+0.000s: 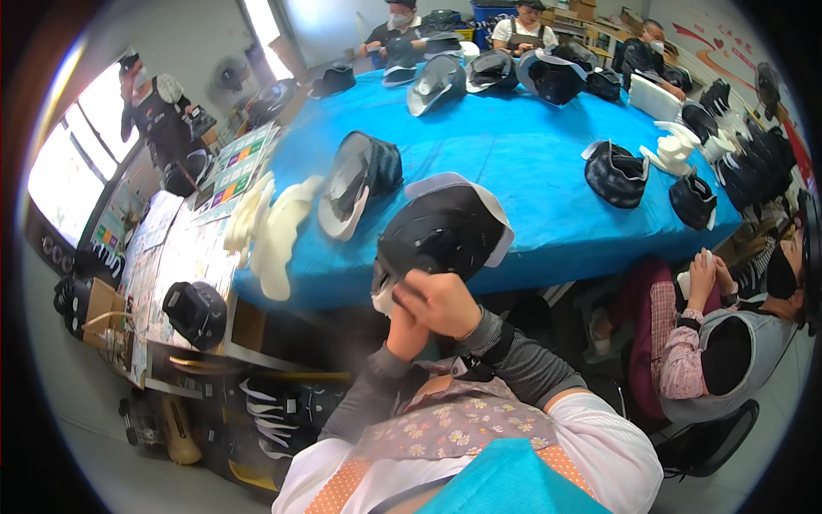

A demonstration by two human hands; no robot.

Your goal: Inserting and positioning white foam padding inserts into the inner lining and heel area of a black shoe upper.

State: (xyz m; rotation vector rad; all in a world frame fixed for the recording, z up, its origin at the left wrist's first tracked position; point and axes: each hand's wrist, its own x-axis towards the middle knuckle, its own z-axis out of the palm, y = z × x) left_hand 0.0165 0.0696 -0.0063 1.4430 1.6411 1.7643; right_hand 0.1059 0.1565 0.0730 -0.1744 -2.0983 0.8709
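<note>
A black, rounded, hollow piece with a white edging (441,227) tilts over the table's near edge, right in front of me. My left hand (406,332) is closed at its near left edge, the fingers partly hidden behind my other hand. Crossing over it, my right hand (447,304) is curled closed against the near side of the piece; what its fingers pinch, if anything, is hidden. Just beyond, to the left, a similar black piece with a grey lining (360,180) rests on the blue table cover (479,146).
Flat cream-coloured pads (287,231) lie at the table's left corner, near a black piece (195,313) on a paper-covered side table (171,257). More black pieces (616,174) stand right and far. A seated co-worker (711,343) is close on my right; others work across the table.
</note>
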